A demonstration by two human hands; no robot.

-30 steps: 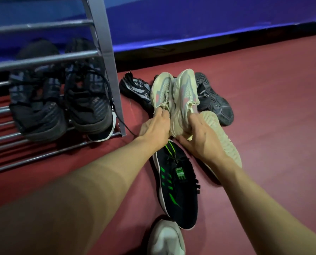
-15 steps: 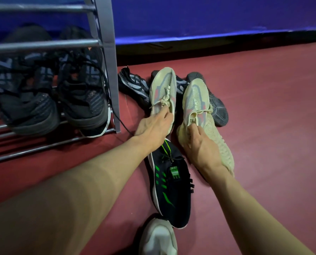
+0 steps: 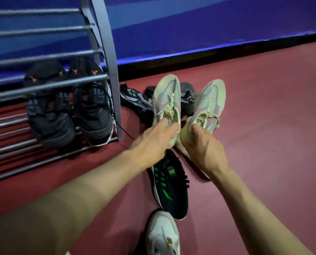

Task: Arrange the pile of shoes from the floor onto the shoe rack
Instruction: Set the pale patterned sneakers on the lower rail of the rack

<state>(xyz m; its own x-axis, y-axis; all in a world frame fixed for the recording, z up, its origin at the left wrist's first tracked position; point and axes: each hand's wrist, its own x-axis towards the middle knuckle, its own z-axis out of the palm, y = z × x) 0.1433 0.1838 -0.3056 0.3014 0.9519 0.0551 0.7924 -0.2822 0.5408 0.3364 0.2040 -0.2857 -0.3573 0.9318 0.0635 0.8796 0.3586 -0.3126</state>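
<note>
My left hand [image 3: 153,142] grips the heel of one cream sneaker [image 3: 167,94], held off the floor with its toe pointing away. My right hand [image 3: 203,144] grips the heel of the matching cream sneaker [image 3: 211,98], raised beside the first. The grey metal shoe rack [image 3: 109,57] stands at the left, with a pair of black sneakers [image 3: 70,111] on its lowest shelf. Under my hands a black shoe with green stripes [image 3: 170,186] lies on the floor. Beyond the cream pair lie two dark grey knit shoes [image 3: 135,99].
A white sneaker [image 3: 162,234] lies at the bottom edge on the red floor [image 3: 264,126]. A blue wall [image 3: 190,28] with a dark base strip runs behind. A black lace trails from the rack onto the floor near my left wrist.
My right hand has lifted its cream sneaker off the floor and level with the one in my left hand. The view has tilted up, so more rack shelves show.
</note>
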